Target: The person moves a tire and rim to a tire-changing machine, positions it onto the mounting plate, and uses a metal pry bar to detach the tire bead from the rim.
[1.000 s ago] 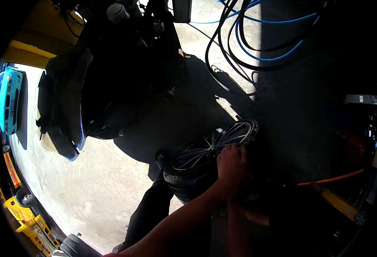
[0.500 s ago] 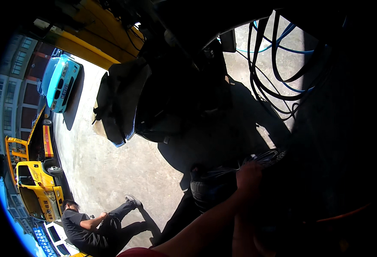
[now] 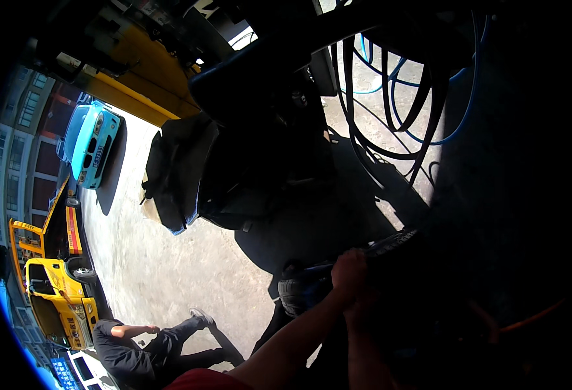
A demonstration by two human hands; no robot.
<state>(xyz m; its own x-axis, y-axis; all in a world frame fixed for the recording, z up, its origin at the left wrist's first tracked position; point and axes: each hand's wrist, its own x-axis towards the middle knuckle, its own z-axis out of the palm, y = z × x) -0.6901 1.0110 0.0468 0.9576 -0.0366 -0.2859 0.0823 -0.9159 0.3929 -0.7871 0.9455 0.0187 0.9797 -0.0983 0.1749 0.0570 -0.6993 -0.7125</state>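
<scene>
My left hand (image 3: 349, 272) reaches in from the lower edge, below a red sleeve. Its fingers are curled beside a dark wheel, and whatever lies inside them is lost in shadow. The wheel's ribbed tyre (image 3: 292, 296) shows left of the hand, and a treaded edge (image 3: 399, 240) catches light to its upper right. My right forearm (image 3: 365, 341) comes up close beside the left one. Deep shade hides the fingers of my right hand (image 3: 364, 300), so its grip does not show.
Black and blue hoses (image 3: 422, 110) hang in loops at upper right. A dark machine (image 3: 266, 149) stands ahead, beside a yellow beam (image 3: 143, 97). Leftward on sunlit concrete are a person in dark clothes (image 3: 130, 354), a yellow tow truck (image 3: 58, 286) and a turquoise car (image 3: 94, 143).
My left hand and the wheel appear a little further left. The hoses have shifted left and the machine slightly down in view. The person at lower left has lowered their head.
</scene>
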